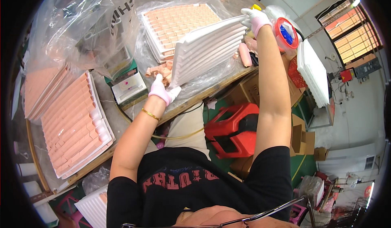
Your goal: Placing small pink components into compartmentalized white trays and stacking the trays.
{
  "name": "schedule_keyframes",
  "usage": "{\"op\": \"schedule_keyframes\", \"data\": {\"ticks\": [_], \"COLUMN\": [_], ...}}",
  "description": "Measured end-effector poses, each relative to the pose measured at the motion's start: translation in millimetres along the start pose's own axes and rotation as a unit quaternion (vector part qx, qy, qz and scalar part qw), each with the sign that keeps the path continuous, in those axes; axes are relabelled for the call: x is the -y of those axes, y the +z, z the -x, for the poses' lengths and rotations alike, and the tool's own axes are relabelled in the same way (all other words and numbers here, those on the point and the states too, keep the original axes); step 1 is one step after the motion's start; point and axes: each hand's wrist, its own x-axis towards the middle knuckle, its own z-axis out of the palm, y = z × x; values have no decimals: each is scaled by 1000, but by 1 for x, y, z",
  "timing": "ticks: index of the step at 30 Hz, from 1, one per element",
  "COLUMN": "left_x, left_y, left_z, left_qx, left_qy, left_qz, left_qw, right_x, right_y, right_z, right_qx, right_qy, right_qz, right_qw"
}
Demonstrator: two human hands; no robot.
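Here we are at the bench [119, 127], and our right hand [255, 19], in a pale glove, has its grip pinching the upper right corner of a white ridged tray [209, 49]. The tray stands tilted on edge, ribs towards us, over clear plastic. Down at its lower left corner we have our left hand [161, 91], thumb and fingers spread apart around that corner; whether this grip presses on it, we cannot tell.

Beside those left fingers, pinkish scraps [163, 71]; just behind the tray, a stack [179, 23] topped with rows of peach pieces.

Now the writing! Big dark capitals run crookedly over the clear bag [91, 22] at upper left, partly lost in its folds. Our black shirt [175, 167] carries red block letters with a star, bluish script above. The pale panel [128, 87] near our left hand shows a pink spot and marks too small to read. Left of it, more peach rows fill another stack [72, 126].
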Motion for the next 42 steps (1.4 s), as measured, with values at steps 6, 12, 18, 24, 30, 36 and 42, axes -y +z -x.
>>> {"op": "schedule_keyframes", "data": {"ticks": [6, 12, 18, 24, 30, 36, 42], "left_x": [-6, 6, 20, 42, 51, 153, 160], "left_y": [-17, -24, -34, 6, 32, 114, 109], "left_z": [-14, -9, -6, 77, 30, 56, 57], "left_qx": [77, 134, 115, 483, 445, 526, 465], "left_qy": [-15, 8, -42, -46, 133, 12, 30], "left_qz": [18, -21, -133, -96, -282, -228, -371], "left_qw": [997, 991, 984, 869, 840, 819, 803], "right_x": [16, 79, 34, -30, -25, -42, -81], "right_y": [4, -63, -128, -138, -145, -60, -151], "right_z": [4, 111, 78, 131, 204, 295, 198], "right_qx": [2, 209, -3, -124, -373, -131, -350], "right_qy": [-11, -119, -262, -320, -279, -393, -298], "right_qz": [2, -200, -231, -53, 452, 618, 666], "right_qw": [1000, 950, 937, 938, 761, 669, 587]}}
